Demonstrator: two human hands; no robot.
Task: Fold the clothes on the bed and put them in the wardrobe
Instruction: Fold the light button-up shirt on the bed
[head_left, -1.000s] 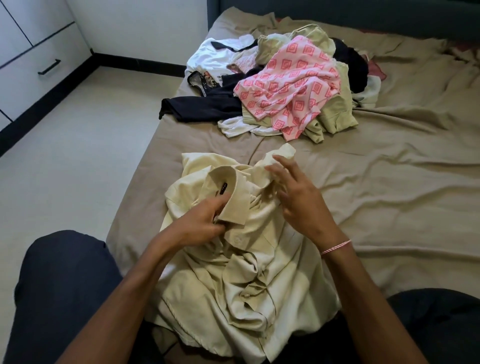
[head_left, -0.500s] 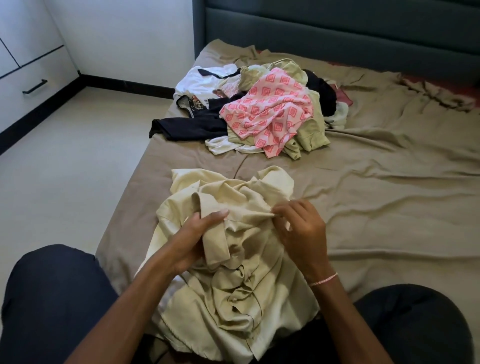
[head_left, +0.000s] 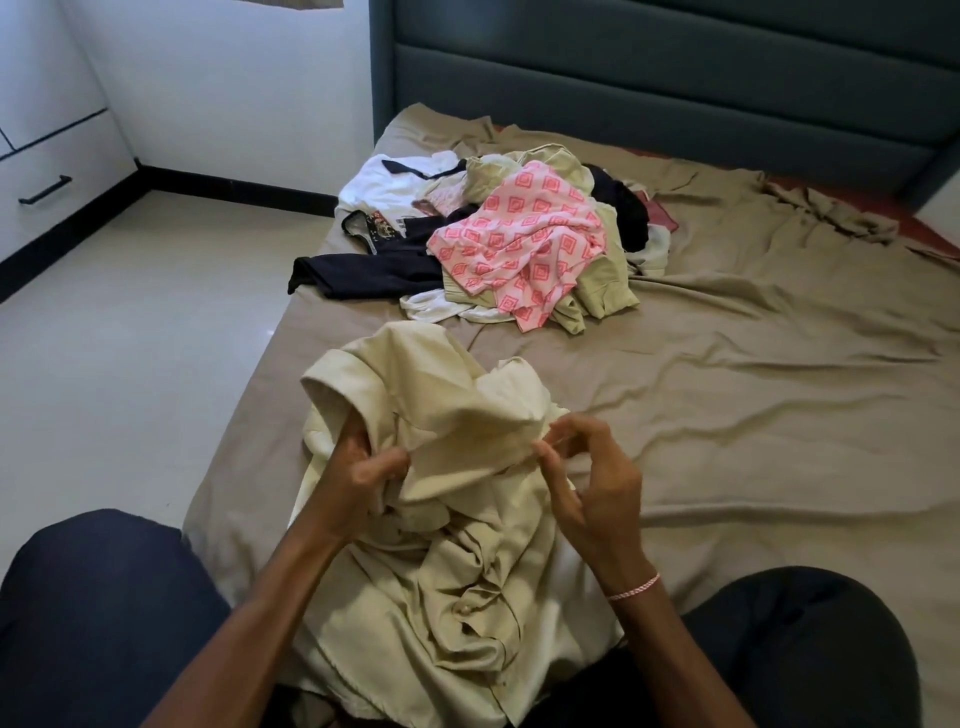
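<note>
A crumpled cream button shirt lies on the near part of the bed, between my knees. My left hand grips a bunched fold of it at its left side. My right hand pinches the shirt's raised upper edge with fingertips. A pile of unfolded clothes sits farther up the bed: a pink patterned garment on top, a dark navy garment at its left, a white one behind, and an olive-beige one at the right.
The bed's wrinkled tan sheet spreads to the right. A dark teal headboard stands at the back. White wardrobe drawers with a black handle are at the far left, across pale floor tiles. My dark-trousered knees frame the shirt.
The view has tilted up, showing more headboard. Both hands have shifted grip on the cream shirt, lifting its upper edge into a raised fold; the collar seen earlier is turned under.
</note>
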